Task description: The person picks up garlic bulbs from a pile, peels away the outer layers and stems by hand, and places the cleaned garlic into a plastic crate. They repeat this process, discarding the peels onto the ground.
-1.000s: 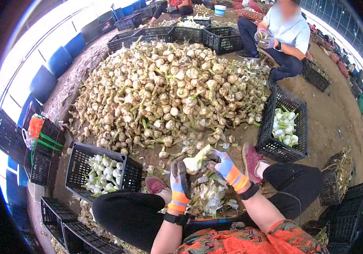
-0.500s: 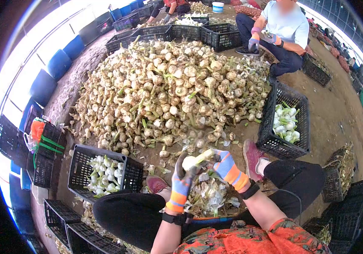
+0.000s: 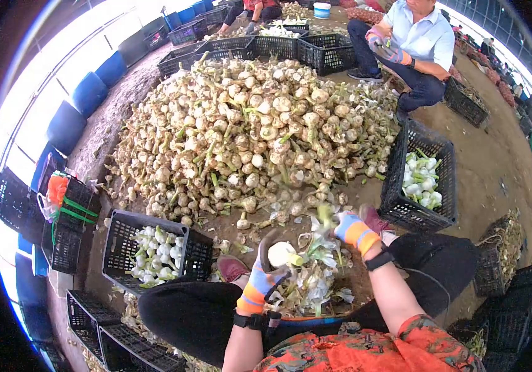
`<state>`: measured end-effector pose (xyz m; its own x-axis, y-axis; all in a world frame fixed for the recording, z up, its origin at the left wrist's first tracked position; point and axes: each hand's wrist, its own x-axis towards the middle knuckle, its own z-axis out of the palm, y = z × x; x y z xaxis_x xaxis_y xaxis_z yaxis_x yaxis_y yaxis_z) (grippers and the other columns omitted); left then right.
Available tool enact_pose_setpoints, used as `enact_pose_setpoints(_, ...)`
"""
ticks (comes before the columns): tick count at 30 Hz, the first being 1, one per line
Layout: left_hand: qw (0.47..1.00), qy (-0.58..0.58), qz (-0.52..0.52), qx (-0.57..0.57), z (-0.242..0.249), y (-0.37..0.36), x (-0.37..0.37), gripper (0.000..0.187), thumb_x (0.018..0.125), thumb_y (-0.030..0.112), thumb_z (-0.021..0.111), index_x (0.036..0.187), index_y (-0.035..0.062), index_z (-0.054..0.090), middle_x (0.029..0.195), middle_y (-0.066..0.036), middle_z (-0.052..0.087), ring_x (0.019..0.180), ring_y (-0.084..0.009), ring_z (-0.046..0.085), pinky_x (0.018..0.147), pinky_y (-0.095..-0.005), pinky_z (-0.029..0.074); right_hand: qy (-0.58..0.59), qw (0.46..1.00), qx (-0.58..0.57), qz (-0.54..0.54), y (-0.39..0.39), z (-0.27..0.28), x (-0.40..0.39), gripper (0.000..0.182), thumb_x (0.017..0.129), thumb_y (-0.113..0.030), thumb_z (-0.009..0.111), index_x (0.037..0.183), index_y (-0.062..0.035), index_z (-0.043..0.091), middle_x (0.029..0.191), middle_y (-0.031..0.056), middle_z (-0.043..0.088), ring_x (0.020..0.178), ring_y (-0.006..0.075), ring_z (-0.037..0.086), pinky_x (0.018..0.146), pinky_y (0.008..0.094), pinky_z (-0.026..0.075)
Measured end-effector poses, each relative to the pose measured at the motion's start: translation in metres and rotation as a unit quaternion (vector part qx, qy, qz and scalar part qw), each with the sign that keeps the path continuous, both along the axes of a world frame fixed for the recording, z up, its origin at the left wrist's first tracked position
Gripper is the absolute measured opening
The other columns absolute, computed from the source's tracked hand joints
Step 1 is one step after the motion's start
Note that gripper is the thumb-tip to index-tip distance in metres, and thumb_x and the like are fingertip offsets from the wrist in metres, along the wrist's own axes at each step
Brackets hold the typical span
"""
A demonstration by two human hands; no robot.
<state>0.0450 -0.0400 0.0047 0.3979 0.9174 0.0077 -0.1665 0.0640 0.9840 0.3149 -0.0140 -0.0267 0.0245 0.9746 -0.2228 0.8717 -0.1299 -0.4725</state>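
My left hand (image 3: pixel 259 277), in a striped glove with dark fingers, holds a peeled white garlic bulb (image 3: pixel 281 253) whose short greenish stem points right. The fingers wrap round the bulb from the left and below. To the right, apart from the bulb, my right hand (image 3: pixel 354 232) is closed at the fingertips on a blurred green-yellow piece of garlic stalk (image 3: pixel 325 215). Pale strips of skin show just under it. Below both hands, a heap of papery garlic peelings (image 3: pixel 309 285) lies between my legs.
A big pile of unpeeled garlic (image 3: pixel 241 136) rises ahead. Black crates of white bulbs stand at left (image 3: pixel 194 254) and right (image 3: pixel 390 201). A gloved co-worker (image 3: pixel 424 37) crouches at the back right; another person (image 3: pixel 259 9) sits far behind. More crates (image 3: pixel 123 347) line my left side.
My right hand has moved right, away from the bulb, with the stalk piece. The bulb now has a short stem and has dropped slightly in my left hand. The co-worker's hands have risen.
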Motion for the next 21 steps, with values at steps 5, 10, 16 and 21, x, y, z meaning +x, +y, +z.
enact_pose_setpoints(5,0.981,0.1,0.064,0.156,-0.001,0.004,0.011,0.097,0.06,0.017,0.081,0.136,0.0013,0.023,0.104,-0.006,0.053,0.088,-0.0142,0.055,0.078,-0.0263,0.047,0.386,0.913,0.064,0.115,-0.015,0.087,-0.062,0.036,0.07,-0.015,0.064,0.104,-0.0032,0.063,0.107,0.0172,0.06,0.099,0.0307,0.057,0.088,0.0346,0.044)
enact_pose_setpoints(10,0.995,0.026,0.047,0.08,0.005,-0.001,0.016,0.1,0.059,0.016,0.082,0.136,0.0005,0.021,0.106,-0.007,0.053,0.087,-0.0147,0.056,0.076,-0.0261,0.047,0.156,0.963,0.069,0.207,-0.017,0.106,-0.08,0.026,0.071,-0.011,0.058,0.095,-0.0027,0.065,0.097,0.0166,0.06,0.086,0.0324,0.059,0.076,0.0378,0.048)
enact_pose_setpoints(16,0.999,0.013,0.024,0.027,0.023,-0.009,0.017,0.101,0.058,0.005,0.08,0.138,0.0048,0.019,0.109,-0.011,0.053,0.096,-0.0181,0.056,0.081,-0.0294,0.048,0.043,0.963,0.125,0.235,-0.018,0.103,-0.086,0.023,0.071,-0.016,0.059,0.089,-0.0008,0.058,0.087,0.0187,0.057,0.084,0.0359,0.056,0.073,0.0406,0.046)
enact_pose_setpoints(21,0.974,-0.125,0.19,0.01,-0.015,0.01,0.01,0.071,0.069,0.017,0.076,0.128,0.0053,0.038,0.119,-0.012,0.05,0.109,-0.0253,0.052,0.092,-0.0404,0.044,0.181,0.95,0.211,0.145,-0.022,0.092,-0.089,0.027,0.068,-0.018,0.063,0.09,-0.0028,0.058,0.089,0.0183,0.057,0.087,0.0339,0.054,0.081,0.0416,0.041)
